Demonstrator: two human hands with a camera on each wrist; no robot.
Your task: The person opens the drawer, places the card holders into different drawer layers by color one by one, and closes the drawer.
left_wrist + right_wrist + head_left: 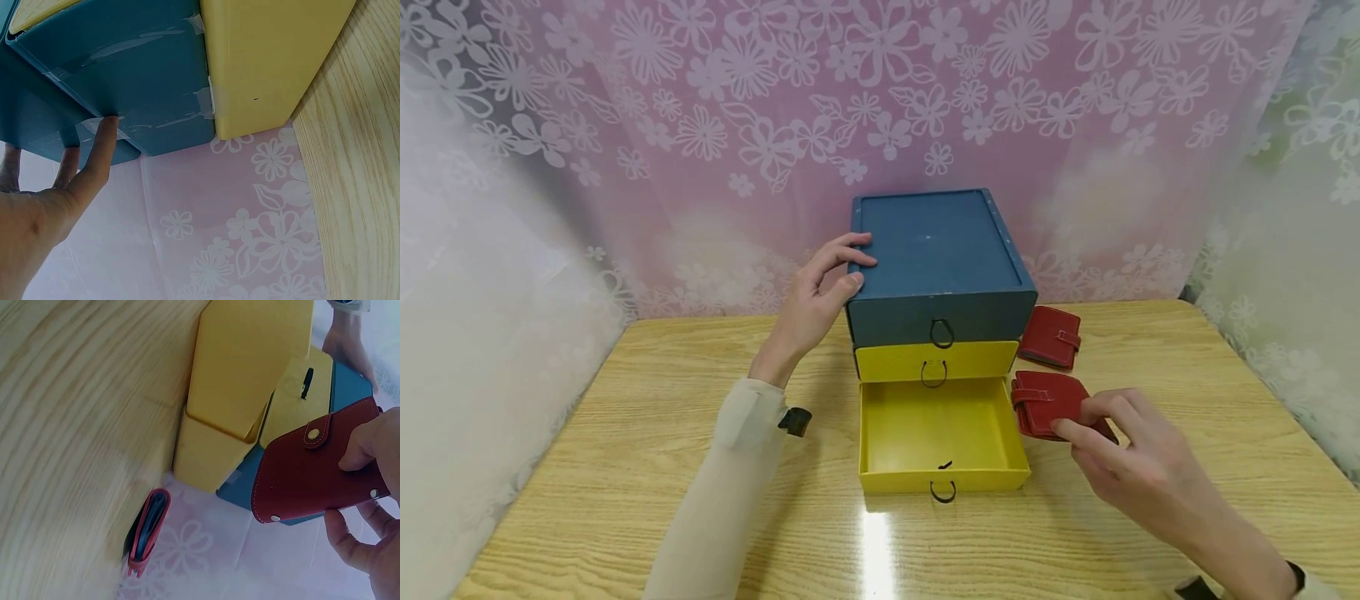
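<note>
With our left hand (815,304) lying loosely open against the blue box (940,258), our right hand (1131,454) pinching the red wallet (1047,403) should carry it level over the open yellow drawer (942,433) at frame centre.

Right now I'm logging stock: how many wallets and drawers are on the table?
Wallets: 2, one held, one lying by the chest
Drawers: 3, blue, yellow shut, yellow open
Total: 5
</note>
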